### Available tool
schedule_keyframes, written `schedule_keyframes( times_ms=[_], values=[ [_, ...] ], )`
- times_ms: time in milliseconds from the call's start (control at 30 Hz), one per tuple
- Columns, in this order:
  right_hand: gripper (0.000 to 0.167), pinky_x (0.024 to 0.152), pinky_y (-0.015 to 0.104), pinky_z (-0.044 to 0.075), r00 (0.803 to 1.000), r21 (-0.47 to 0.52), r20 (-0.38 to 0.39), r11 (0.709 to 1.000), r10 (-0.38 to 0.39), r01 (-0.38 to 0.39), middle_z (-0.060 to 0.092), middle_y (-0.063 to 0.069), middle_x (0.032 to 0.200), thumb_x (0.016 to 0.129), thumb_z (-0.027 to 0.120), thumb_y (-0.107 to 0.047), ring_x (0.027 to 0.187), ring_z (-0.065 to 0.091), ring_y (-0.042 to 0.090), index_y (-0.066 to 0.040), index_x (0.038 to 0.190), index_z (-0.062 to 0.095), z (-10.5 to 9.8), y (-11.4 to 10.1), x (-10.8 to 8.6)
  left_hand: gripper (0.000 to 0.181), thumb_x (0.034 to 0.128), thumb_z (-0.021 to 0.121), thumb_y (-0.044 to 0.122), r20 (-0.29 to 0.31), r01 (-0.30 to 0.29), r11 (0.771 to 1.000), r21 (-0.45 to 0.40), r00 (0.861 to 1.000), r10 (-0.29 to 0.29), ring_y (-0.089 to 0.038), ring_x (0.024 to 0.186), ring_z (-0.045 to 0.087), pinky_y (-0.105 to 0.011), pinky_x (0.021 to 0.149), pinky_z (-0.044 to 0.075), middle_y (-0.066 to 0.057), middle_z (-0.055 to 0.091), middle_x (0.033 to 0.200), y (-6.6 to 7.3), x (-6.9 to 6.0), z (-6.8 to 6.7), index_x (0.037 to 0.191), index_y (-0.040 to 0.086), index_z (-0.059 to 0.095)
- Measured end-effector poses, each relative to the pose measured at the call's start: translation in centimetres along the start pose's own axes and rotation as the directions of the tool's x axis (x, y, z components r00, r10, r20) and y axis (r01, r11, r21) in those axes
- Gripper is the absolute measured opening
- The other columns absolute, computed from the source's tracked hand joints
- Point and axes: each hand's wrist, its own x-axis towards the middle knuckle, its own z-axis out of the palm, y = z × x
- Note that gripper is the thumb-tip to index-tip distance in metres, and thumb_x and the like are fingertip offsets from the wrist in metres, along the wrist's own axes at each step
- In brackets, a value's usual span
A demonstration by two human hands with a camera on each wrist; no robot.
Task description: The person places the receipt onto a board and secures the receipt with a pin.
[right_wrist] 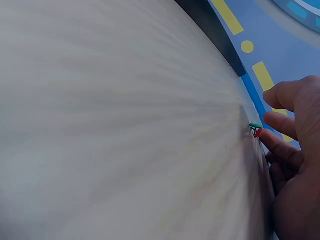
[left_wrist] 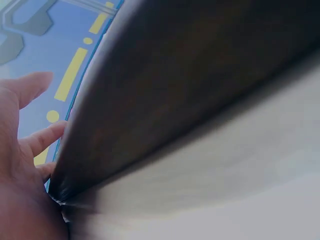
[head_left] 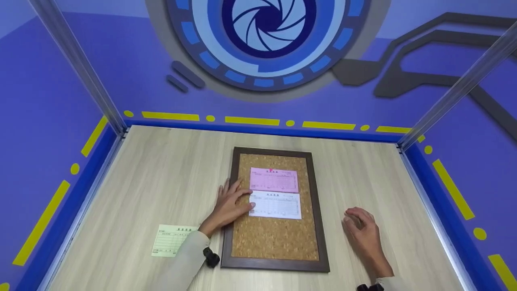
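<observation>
A cork board (head_left: 274, 240) with a dark brown frame lies on the table. On it a pink slip (head_left: 274, 180) sits above a white slip (head_left: 278, 206), a red pin (head_left: 271, 170) at the pink one's top edge. My left hand (head_left: 230, 205) rests across the board's left side, thumb on the white slip's left edge and index fingertip near where the slips meet. Right of the board, my right hand (head_left: 365, 230) is low over the table with loosely bent fingers. Small green and red pins (right_wrist: 256, 130) show beside its fingertips; I see none pinched.
A pale green slip (head_left: 171, 240) lies on the table left of the board, partly covered by the left sleeve (head_left: 181, 262). Blue printed walls (head_left: 262, 107) border the wood-grain table (head_left: 169, 169) at the back and both sides.
</observation>
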Motion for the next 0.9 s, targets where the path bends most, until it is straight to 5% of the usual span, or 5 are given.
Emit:
schedule_keyframes(
  times_ms=[267, 600, 900],
  values=[
    [0.022, 0.109, 0.002, 0.029, 0.998, 0.008, 0.010, 0.998, -0.056, 0.056, 0.063, 0.018, 0.141, 0.099, 0.078, 0.001, 0.140, 0.045, 0.026, 0.003, 0.121, 0.077, 0.0, 0.2, -0.2, 0.049, 0.0996, 0.074, 0.044, -0.024, 0.017, 0.998, -0.065, 1.000, -0.018, -0.062, 0.164, 0.005, -0.077, 0.127, -0.005, -0.023, 0.036, 0.176, 0.6, 0.1, -0.2, 0.135, 0.010, 0.076],
    [0.022, 0.107, -0.001, 0.025, 0.999, -0.032, 0.042, 0.999, -0.012, 0.013, 0.060, 0.012, 0.145, 0.100, 0.079, -0.004, 0.144, 0.043, 0.023, 0.002, 0.121, 0.077, -0.2, 0.5, -0.5, 0.041, 0.0960, 0.075, 0.035, -0.062, 0.070, 0.995, -0.073, 0.995, -0.074, -0.058, 0.165, 0.006, -0.075, 0.127, -0.011, -0.023, 0.040, 0.173, 1.6, 0.3, 0.2, 0.128, 0.009, 0.078],
    [0.024, 0.108, 0.000, 0.025, 0.997, -0.029, 0.055, 0.998, -0.060, 0.062, 0.063, 0.015, 0.145, 0.096, 0.083, -0.002, 0.144, 0.044, 0.026, 0.001, 0.120, 0.079, -0.5, 0.4, -0.4, 0.064, 0.0873, 0.085, 0.049, -0.011, 0.006, 1.000, -0.012, 1.000, -0.006, -0.061, 0.164, 0.004, -0.076, 0.126, -0.012, -0.023, 0.032, 0.177, 0.4, -0.1, 0.1, 0.139, 0.013, 0.072]
  ],
)
